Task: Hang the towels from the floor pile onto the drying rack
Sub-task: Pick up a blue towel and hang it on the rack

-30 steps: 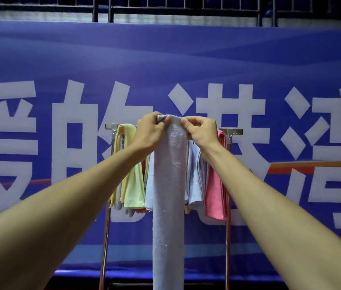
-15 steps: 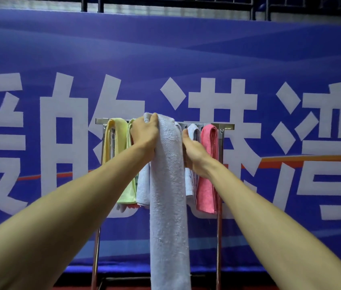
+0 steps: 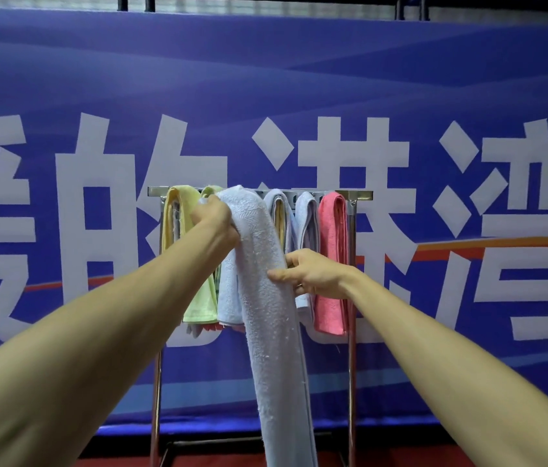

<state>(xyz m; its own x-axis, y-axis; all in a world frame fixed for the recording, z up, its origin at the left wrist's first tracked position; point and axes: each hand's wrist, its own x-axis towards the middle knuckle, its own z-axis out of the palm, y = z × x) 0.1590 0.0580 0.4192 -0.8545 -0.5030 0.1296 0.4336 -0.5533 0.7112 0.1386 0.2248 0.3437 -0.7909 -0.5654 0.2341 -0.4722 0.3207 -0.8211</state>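
Note:
A long pale blue towel hangs over the top bar of the metal drying rack, its front half reaching down past the frame's bottom edge. My left hand grips the towel near the bar on its left side. My right hand pinches the towel's right edge lower down, thumb in front. On the bar also hang a yellow towel, a light green towel, two pale blue-grey towels and a pink towel. The floor pile is out of view.
A big blue banner with white characters fills the wall right behind the rack. The rack's chrome legs stand on a red floor. Dark railings run along the top.
The towel went from being held above the bar to lying draped over it. My right hand slid down from the top to the towel's right edge. The camera view shifted slightly.

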